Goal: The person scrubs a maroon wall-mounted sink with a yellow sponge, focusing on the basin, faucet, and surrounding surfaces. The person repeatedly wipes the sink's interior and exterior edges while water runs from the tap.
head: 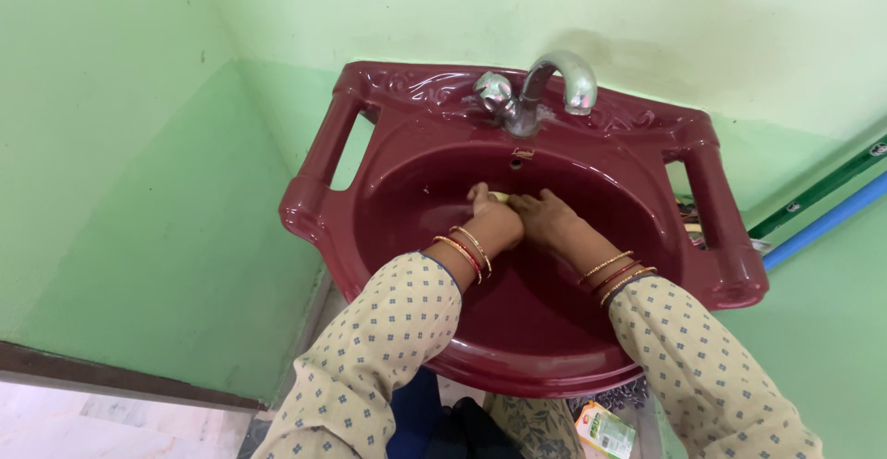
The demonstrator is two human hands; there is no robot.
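**Two hands meet over a small pale thing in a dark red basin**

A small pale yellow thing [500, 198] lies between the two hands, deep in the bowl of the wash basin [388, 159], just under the overflow hole. Only a thin strip of it shows, so I cannot tell its shape or what it is made of.

The left hand [488, 217] and the right hand [543, 215] touch each other at the fingertips, both with the back turned up and the fingers bent down around the pale thing. If they really grip it or only press on it, the picture does not show.

The basin is one piece, dark red and glossy, with a round bowl, a relief ornament along the back edge and two open slots, one at each side. One metal tap [540, 90] stands at the back in the middle; it is shiny, with a curved spout and one knob.

Each wrist carries thin bangles [467, 251], gold and red, about three on each side. The two sleeves [388, 330] are of beige cloth with a small blue flower pattern. The wall [139, 145] behind is painted green, and two pipes [832, 210], one green and one blue, run along it at the right.
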